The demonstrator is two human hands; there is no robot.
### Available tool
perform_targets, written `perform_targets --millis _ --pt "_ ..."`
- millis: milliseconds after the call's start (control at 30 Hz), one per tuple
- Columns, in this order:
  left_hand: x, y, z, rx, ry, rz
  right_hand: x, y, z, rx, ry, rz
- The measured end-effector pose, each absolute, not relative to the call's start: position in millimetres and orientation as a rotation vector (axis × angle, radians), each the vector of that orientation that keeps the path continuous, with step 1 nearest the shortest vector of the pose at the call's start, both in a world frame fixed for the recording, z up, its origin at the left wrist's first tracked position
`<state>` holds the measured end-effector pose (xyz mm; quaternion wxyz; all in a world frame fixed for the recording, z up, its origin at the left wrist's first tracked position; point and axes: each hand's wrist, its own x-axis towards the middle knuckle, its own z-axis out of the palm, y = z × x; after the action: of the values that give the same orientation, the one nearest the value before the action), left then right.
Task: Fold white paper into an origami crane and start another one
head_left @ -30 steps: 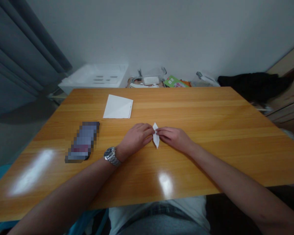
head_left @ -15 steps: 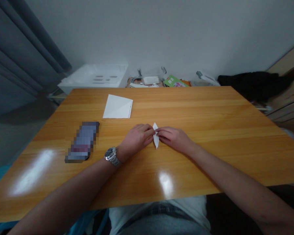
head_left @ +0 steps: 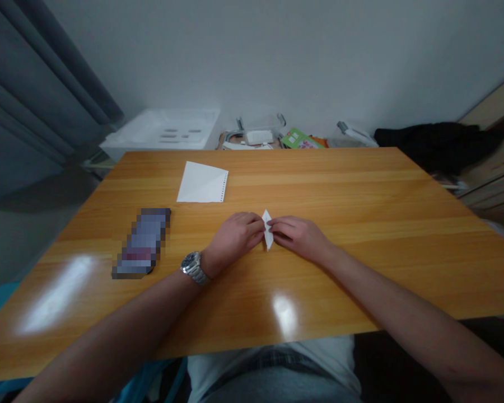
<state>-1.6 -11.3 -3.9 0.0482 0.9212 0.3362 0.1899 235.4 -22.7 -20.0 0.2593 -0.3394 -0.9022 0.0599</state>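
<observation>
A small folded piece of white paper (head_left: pixel 267 239), narrow and pointed at both ends, is held between my two hands above the middle of the wooden table (head_left: pixel 344 190). My left hand (head_left: pixel 238 234), with a metal watch (head_left: pixel 193 266) on its wrist, pinches the paper's left edge. From the other side, my right hand (head_left: pixel 300 234) grips the right edge between thumb and fingers. The fingertips of both hands almost meet at the paper's middle and cover part of it.
A flat white sheet (head_left: pixel 202 183) with a perforated edge lies beyond my left hand. To the left is a phone (head_left: pixel 145 243), its screen blurred out. Behind the table stand a white basin (head_left: pixel 168 126), a green book (head_left: pixel 300 139) and a dark cloth (head_left: pixel 428 143).
The folded paper's near end has drawn in slightly and its outline looks neater. My hands stay almost in place, with only small finger shifts.
</observation>
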Motion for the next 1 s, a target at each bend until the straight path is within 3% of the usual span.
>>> perform_targets --millis 400,1000 --pt "1.6 -12.0 -0.1 2.858 1.041 0.521 231.6 -24.4 -18.7 -0.978 -2.413 0.127" --pt "6.2 -9.6 -9.7 2.569 1.112 0.725 225.9 -15.4 -18.9 -0.975 -2.223 0.494"
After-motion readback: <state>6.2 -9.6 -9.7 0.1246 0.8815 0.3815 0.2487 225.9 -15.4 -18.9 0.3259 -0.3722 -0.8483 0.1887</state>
